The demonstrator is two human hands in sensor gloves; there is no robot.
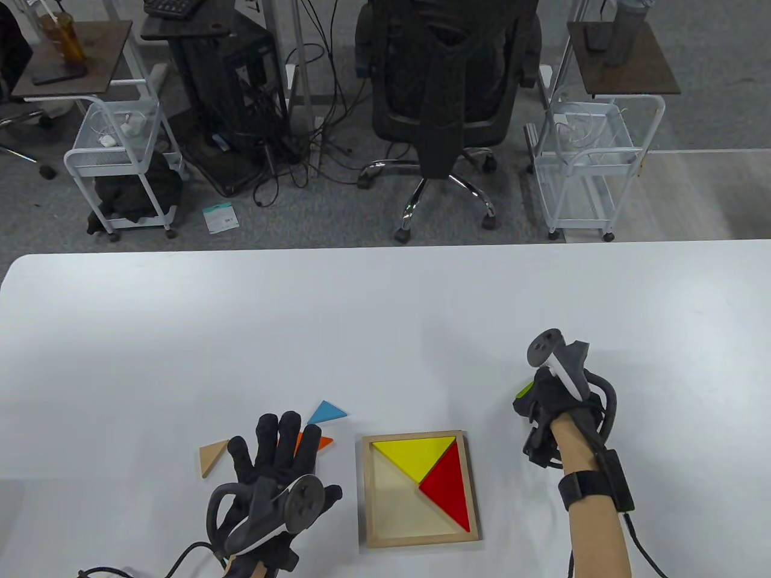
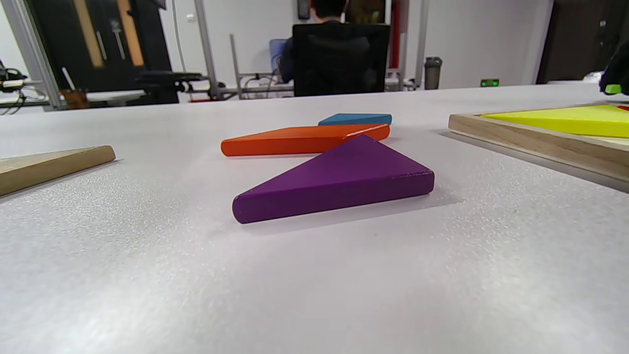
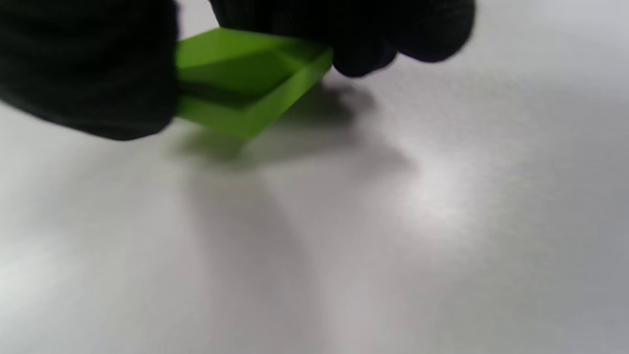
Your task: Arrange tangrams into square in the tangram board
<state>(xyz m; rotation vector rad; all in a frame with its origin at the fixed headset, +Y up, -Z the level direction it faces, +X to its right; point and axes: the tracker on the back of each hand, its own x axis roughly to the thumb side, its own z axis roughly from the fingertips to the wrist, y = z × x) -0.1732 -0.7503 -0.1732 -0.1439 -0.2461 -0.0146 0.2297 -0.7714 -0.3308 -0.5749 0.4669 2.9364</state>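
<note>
Black-gloved, the right hand hovers right of the tangram board, its fingers and thumb pinching a green tangram piece that is held tilted just above the white table; the wrist view is blurred, so the piece's exact shape is unclear. The left hand lies left of the board with its fingers spread straight, holding nothing, over the loose pieces. Under and just beyond its fingers are an orange piece and a purple triangle, the purple one nearest the wrist camera and hidden by the hand in the table view. A blue triangle sits just past the orange piece, and a plain wooden triangle lies to the left of the hand. Inside the wooden board a yellow triangle fills the far part and a red triangle the right part, their edges touching; the rest of the recess shows bare wood.
</note>
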